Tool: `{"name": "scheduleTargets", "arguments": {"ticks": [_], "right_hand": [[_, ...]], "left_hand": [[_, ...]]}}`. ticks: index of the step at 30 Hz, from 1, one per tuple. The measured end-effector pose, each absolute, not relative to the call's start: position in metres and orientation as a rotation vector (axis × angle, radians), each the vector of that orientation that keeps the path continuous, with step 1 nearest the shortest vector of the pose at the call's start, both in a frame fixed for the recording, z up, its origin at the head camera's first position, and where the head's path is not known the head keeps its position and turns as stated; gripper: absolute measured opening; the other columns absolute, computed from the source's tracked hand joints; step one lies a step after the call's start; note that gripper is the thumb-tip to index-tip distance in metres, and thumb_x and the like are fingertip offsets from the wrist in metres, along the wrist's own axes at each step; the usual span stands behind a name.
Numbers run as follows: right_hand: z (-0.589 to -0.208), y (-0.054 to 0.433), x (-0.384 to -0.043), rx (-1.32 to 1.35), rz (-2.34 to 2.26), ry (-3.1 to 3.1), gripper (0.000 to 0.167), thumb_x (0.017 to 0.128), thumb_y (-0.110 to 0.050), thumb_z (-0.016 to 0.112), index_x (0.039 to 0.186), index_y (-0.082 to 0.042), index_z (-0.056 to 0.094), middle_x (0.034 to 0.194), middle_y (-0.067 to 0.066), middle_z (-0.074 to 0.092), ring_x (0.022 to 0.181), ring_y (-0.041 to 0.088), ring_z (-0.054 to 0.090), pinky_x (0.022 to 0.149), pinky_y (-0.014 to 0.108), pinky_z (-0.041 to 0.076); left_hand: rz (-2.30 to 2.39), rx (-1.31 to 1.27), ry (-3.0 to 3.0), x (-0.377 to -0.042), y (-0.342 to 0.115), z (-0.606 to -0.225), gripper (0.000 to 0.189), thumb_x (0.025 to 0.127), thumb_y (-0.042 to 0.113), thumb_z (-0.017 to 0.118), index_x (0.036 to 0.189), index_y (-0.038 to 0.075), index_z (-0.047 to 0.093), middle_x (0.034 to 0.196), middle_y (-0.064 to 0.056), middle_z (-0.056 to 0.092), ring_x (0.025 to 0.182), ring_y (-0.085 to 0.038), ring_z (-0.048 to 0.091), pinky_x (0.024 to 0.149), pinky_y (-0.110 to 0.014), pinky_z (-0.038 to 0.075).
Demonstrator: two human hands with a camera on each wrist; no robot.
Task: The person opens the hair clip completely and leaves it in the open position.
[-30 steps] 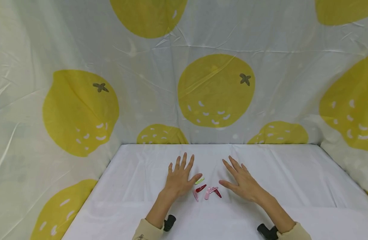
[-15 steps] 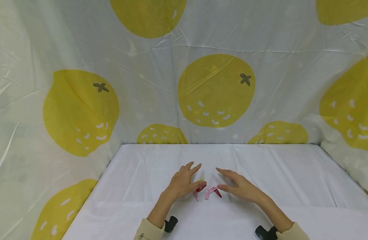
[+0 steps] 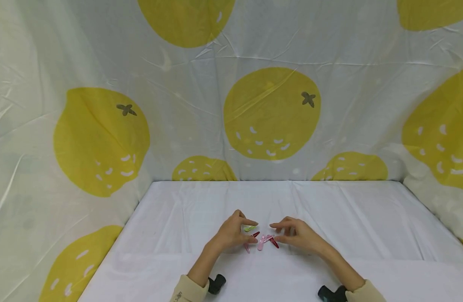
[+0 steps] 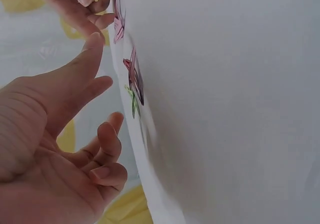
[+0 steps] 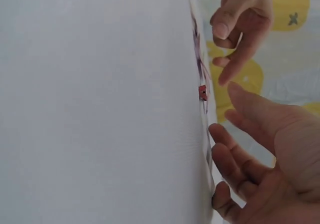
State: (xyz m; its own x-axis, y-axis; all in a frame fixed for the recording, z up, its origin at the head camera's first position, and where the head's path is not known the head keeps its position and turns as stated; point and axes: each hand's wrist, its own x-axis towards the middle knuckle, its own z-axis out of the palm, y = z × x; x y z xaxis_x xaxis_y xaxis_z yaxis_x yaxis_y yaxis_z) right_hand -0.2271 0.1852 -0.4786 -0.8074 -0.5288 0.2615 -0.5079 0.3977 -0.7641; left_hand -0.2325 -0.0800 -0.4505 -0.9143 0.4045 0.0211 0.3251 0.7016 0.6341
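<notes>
Several snap hair clips lie in a small group on the white cloth. At the group's left are a green hair clip, a dark red one and a pink one. To the right, two overlapping pink hair clips touch another red clip. My left hand hovers beside the left clips, its thumb over the pink and red ones, fingers bent and apart. My right hand is held by the right-hand red clip, thumb and forefinger spread. Neither hand visibly holds anything; whether the right thumb touches the clip I cannot tell.
A white cloth covers the table. Behind and at both sides hangs a pale curtain printed with yellow fruit. Black wrist-worn devices show below the forearms.
Both hands have come down and closer to the hair clips. Fingers that were spread and straight are now bent, with thumbs nearer the clips. The clips lie where they were.
</notes>
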Motion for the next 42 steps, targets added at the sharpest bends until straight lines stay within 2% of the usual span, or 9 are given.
{"name": "scheduleTargets", "arguments": {"ticks": [4,8,13,18,26,37,42], "right_hand": [[-0.483,0.182,-0.228,-0.942,-1.396,2.644,0.032,0.089,-0.016,0.081,0.117,-0.002,0.078,0.088,0.002,0.069,0.073,0.0,0.051,0.064,0.021,0.045],[-0.486,0.178,-0.228,-0.905,-1.396,2.672,0.027,0.087,-0.017,0.082,0.111,-0.004,0.08,0.083,-0.002,0.066,0.069,0.0,0.049,0.061,0.021,0.043],[-0.488,0.172,-0.225,-0.841,-1.397,2.681,0.029,0.086,-0.021,0.084,0.111,-0.006,0.081,0.08,-0.004,0.063,0.066,0.001,0.046,0.06,0.021,0.042],[-0.49,0.164,-0.222,-0.83,-1.388,2.701,0.031,0.086,-0.024,0.085,0.113,-0.009,0.081,0.079,-0.005,0.06,0.066,0.0,0.045,0.059,0.02,0.041],[-0.495,0.162,-0.219,-0.817,-1.403,2.748,0.024,0.085,-0.024,0.085,0.106,-0.013,0.083,0.078,-0.006,0.061,0.066,-0.001,0.046,0.057,0.02,0.041],[-0.496,0.158,-0.219,-0.856,-1.516,2.722,0.016,0.083,-0.024,0.085,0.098,-0.017,0.085,0.074,-0.006,0.06,0.063,0.001,0.043,0.057,0.021,0.039],[-0.496,0.158,-0.22,-0.841,-1.566,2.683,0.013,0.084,-0.025,0.085,0.094,-0.016,0.085,0.073,-0.003,0.062,0.063,0.002,0.046,0.057,0.022,0.041]], "left_hand": [[1.019,0.647,2.774,-0.232,-0.078,-0.453,0.037,0.075,0.018,0.094,0.11,0.015,0.083,0.098,-0.005,0.056,0.084,-0.013,0.049,0.071,-0.024,0.039],[1.058,0.687,2.755,-0.231,-0.076,-0.453,0.033,0.073,0.015,0.095,0.104,0.013,0.084,0.095,-0.007,0.058,0.08,-0.014,0.051,0.068,-0.023,0.04],[1.08,0.681,2.717,-0.231,-0.074,-0.454,0.033,0.072,0.015,0.095,0.103,0.013,0.084,0.093,-0.005,0.059,0.081,-0.016,0.053,0.067,-0.022,0.04],[1.076,0.672,2.702,-0.229,-0.073,-0.455,0.032,0.073,0.014,0.094,0.103,0.013,0.084,0.091,-0.004,0.058,0.078,-0.011,0.049,0.066,-0.022,0.038],[1.076,0.703,2.671,-0.225,-0.072,-0.452,0.025,0.074,0.006,0.092,0.098,0.011,0.085,0.089,-0.005,0.059,0.078,-0.01,0.048,0.066,-0.021,0.038],[1.045,0.74,2.679,-0.226,-0.071,-0.454,0.022,0.077,0.007,0.09,0.098,0.012,0.085,0.091,-0.003,0.063,0.078,-0.009,0.05,0.067,-0.02,0.039],[1.059,0.738,2.674,-0.226,-0.072,-0.454,0.018,0.078,0.007,0.089,0.096,0.01,0.085,0.085,-0.003,0.064,0.077,-0.008,0.049,0.066,-0.019,0.038]]}}
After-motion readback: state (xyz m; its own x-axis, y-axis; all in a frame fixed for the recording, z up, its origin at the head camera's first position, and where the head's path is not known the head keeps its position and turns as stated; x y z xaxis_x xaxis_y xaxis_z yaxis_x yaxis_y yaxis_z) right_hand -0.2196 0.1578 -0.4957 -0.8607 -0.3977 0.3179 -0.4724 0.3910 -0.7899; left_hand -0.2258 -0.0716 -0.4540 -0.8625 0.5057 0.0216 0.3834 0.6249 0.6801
